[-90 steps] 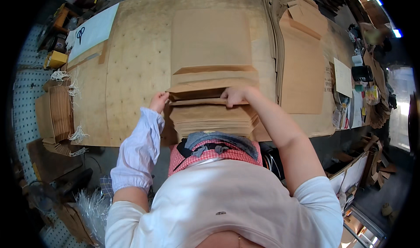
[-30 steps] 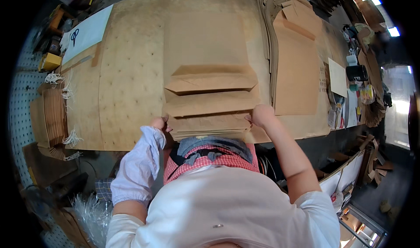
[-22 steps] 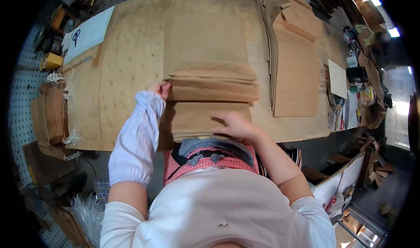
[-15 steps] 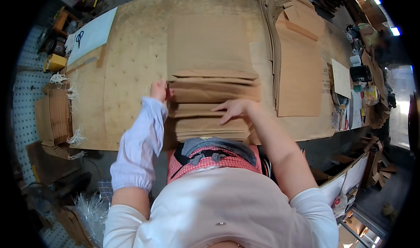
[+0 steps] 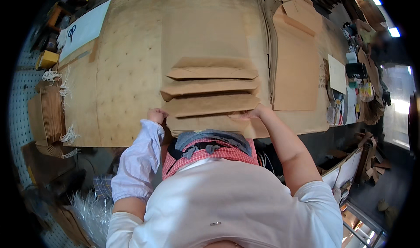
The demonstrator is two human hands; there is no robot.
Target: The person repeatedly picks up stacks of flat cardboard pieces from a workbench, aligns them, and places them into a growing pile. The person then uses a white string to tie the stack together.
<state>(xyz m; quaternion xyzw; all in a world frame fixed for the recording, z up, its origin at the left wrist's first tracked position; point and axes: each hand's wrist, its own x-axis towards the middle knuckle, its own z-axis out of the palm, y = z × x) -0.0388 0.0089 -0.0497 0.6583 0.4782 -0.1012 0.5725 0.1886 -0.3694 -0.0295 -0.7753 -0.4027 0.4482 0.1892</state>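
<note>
Several brown paper bags with folded ends lie overlapped in front of me: a far bag (image 5: 214, 73), a middle bag (image 5: 210, 87) and a near bag (image 5: 214, 105). Flat brown paper (image 5: 192, 126) shows under the near one, close to my waist. At the left edge of this near paper, my left hand (image 5: 156, 115) has its fingers pinched together on a paper bag's side. My right hand (image 5: 254, 112) reaches in from the right beneath the near bag's folded end. Its fingers are mostly hidden there.
A wooden table (image 5: 127, 64) carries a large sheet of brown paper (image 5: 203, 33). On the right lies a tall stack of paper bags (image 5: 295, 68). Scissors (image 5: 71, 33) rest on a white sheet (image 5: 89, 29) at far left. Bundled bags with white cords (image 5: 51, 112) stand beyond the left edge.
My left hand has come down toward me along the bags' left side. My right hand has moved right and slipped under a folded end. The folded ends now lie more spread apart.
</note>
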